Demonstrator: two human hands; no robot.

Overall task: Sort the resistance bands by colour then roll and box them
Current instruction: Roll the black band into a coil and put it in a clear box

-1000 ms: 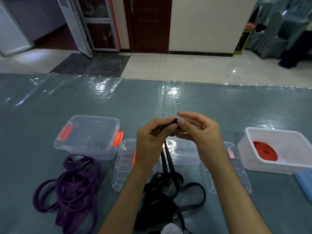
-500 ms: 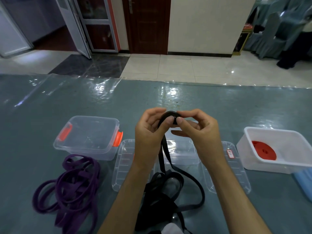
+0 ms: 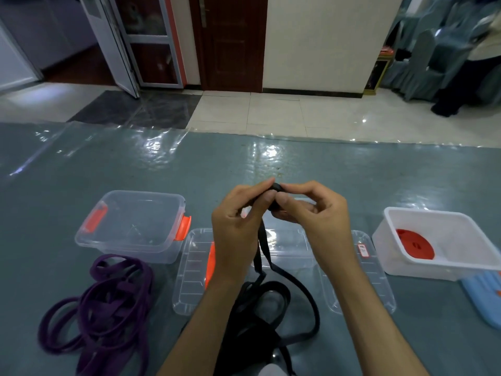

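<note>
My left hand and my right hand meet above the table and both pinch a small rolled end of a black resistance band. The rest of that band hangs down between my wrists into a loose black heap near the table's front edge. A tangle of purple bands lies at the front left. A clear box with orange clips stands behind the purple bands. A white box at the right holds a rolled red band.
Two clear lids lie flat under my hands, one at the left and one at the right. A blue lid pokes out at the right edge. The table is covered with glossy plastic sheet; chairs stand on the floor beyond.
Both hands have kept turning the black band's end, and the small roll between my fingertips has grown tighter. The hanging strap has shifted slightly; everything else on the table is unmoved.
</note>
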